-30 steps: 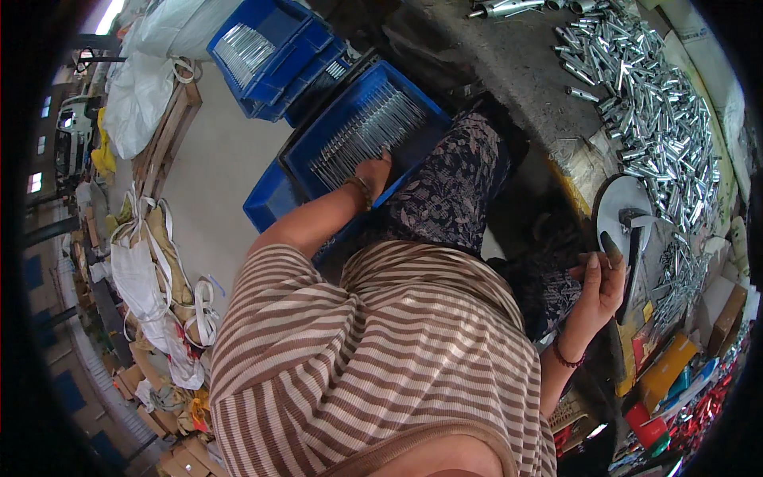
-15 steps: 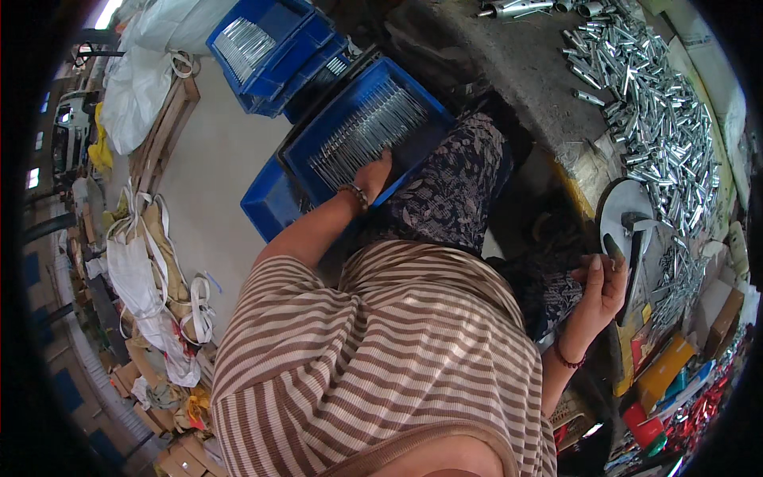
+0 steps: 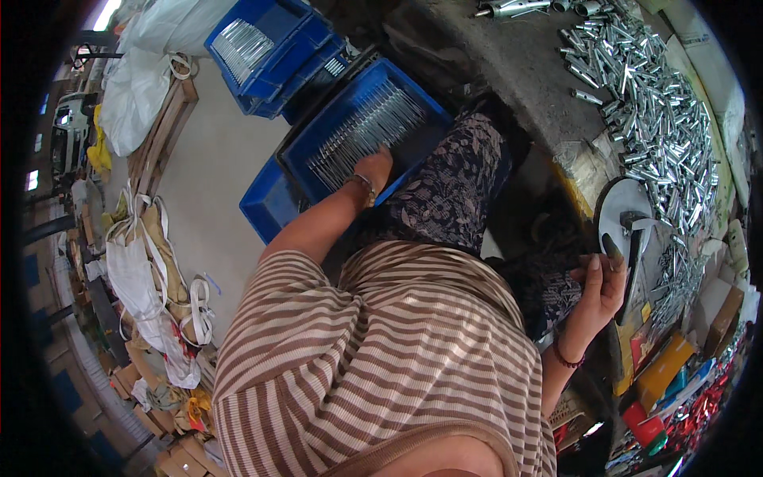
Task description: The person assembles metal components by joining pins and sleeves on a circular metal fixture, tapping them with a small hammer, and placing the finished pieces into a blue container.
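Note:
Over the near side of a blue plastic bin (image 3: 433, 119), my left hand (image 3: 373, 169) is closed, its fingertips down at the ends of thin silvery metal rods (image 3: 366, 127). The rods lie side by side in a slanting row. What the fingertips pinch, if anything, is hidden. On the right, my right hand (image 3: 600, 288) is raised beside a round pale metal disc (image 3: 618, 208) at the bench edge. Its fingers are loosely bent and apart from the thumb, and one has a dark covering at the tip. I see nothing held in it.
Stacked blue bins (image 3: 274, 67) with more metal rods stand beyond. Another blue bin (image 3: 266, 199) sits under the left side of mine. A heap of shiny metal tubes (image 3: 668, 127) covers the bench (image 3: 509, 71) at right. A wooden pallet (image 3: 164, 135) and white sacks (image 3: 147, 278) are at left.
My left hand has shifted slightly toward me and its wrist has turned a little, staying at the near ends of the rods. My right hand has hardly moved.

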### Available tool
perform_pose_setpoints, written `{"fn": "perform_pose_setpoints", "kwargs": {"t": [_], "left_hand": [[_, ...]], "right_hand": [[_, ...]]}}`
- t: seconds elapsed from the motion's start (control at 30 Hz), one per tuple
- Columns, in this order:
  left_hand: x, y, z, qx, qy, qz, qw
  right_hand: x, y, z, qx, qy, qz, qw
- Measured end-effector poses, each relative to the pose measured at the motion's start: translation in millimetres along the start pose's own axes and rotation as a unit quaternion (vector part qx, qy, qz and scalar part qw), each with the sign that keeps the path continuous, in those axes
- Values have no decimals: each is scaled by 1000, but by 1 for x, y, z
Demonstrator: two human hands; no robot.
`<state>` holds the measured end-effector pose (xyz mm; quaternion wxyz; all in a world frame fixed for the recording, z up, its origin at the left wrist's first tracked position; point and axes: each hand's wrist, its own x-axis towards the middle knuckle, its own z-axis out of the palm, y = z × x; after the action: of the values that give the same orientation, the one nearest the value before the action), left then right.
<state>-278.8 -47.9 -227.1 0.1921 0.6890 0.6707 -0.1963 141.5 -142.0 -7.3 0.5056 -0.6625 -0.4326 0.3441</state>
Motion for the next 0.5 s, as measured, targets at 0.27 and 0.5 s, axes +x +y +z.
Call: {"fn": "perform_pose_setpoints", "kwargs": {"t": [0.27,0.5], "left_hand": [[-12,-4,-17,-143,-11,-10,990],[-15,-15,1,-253,128,136,949]], "right_hand": [[3,0,4,1,0,-2,1000],[3,-10,2,-28,34,5,999]]}}
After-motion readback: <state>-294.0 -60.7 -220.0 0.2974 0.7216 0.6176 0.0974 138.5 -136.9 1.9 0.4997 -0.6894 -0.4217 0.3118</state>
